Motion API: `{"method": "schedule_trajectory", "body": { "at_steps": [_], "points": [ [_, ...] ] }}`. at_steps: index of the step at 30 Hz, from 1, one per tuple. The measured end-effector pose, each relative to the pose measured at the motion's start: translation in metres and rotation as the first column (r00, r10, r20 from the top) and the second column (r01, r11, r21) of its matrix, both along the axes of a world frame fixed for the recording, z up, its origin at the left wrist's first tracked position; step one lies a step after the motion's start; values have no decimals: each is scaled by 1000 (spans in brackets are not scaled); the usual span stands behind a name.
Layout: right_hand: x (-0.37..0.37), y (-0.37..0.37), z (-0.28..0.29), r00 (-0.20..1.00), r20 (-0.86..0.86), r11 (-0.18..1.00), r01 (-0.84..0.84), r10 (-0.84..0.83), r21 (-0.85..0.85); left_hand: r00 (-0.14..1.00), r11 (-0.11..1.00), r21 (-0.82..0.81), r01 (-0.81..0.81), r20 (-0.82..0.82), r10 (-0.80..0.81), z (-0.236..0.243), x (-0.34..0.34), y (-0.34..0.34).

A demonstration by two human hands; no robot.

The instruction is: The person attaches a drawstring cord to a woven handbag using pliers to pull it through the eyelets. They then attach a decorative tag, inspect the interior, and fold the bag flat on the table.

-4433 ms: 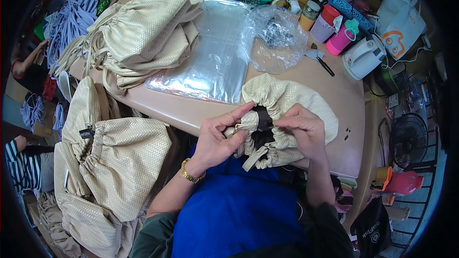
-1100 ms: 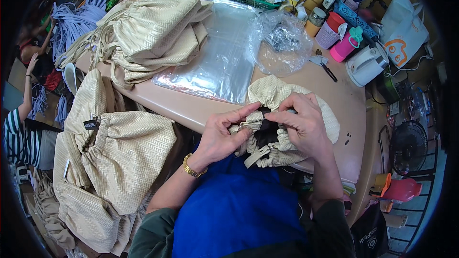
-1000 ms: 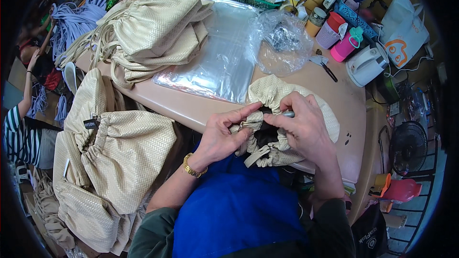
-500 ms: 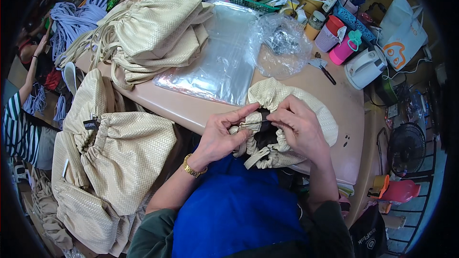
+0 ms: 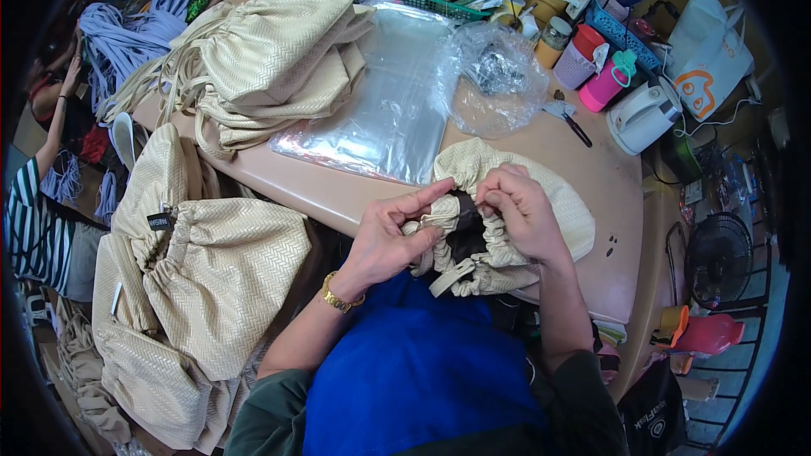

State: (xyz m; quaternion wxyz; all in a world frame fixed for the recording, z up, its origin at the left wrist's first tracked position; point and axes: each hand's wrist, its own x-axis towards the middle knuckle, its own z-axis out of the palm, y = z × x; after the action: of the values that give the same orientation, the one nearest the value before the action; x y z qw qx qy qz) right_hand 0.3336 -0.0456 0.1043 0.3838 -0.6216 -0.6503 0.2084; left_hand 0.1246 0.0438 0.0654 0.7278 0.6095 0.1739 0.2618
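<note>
Close pinch work at the mouth of the cream bag [image 5: 562, 194]

We've got the bag on its side, body on the bench [image 5: 618, 194] nr the front edge, mouth end out L & appearing to overhang toward our blue apron [image 5: 422, 363]. L hand [image 5: 389, 241] grips the gathered rim: thumb pressing on the cloth, index reaching to the upper gathers, a moderate gap b/w the two tips. R hand [image 5: 524, 215] is at the opposite side of the opening, thumb & index nearly together; can't tell if those fingers hold anything thin. Dark lining [image 5: 463, 245] shows b/w the hands.

To do this well, we'd say: keep L as the fixed clamp & let R do the fine moves. Hold the rim flat where we're working, as the gathers will prob. bunch up & hide the spot. Watch the lining, it could get nipped w/ the outer cloth. Keep the short strap tab [image 5: 452, 277] clear, below the work. Small pulls only, else the rim may slip from L's thumb. Black-handled snips [image 5: 577, 128] lie beyond the bag, well apart from both hands.
</note>
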Motion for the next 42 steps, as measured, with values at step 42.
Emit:
{"method": "schedule_trajectory", "body": {
  "at_steps": [42],
  "points": [
    [-21, -34, 27, 842, 480, 938, 82, -246, 336, 1000, 1000, 7, -10, 19, 10, 1, -1, -3]
  ]
}}
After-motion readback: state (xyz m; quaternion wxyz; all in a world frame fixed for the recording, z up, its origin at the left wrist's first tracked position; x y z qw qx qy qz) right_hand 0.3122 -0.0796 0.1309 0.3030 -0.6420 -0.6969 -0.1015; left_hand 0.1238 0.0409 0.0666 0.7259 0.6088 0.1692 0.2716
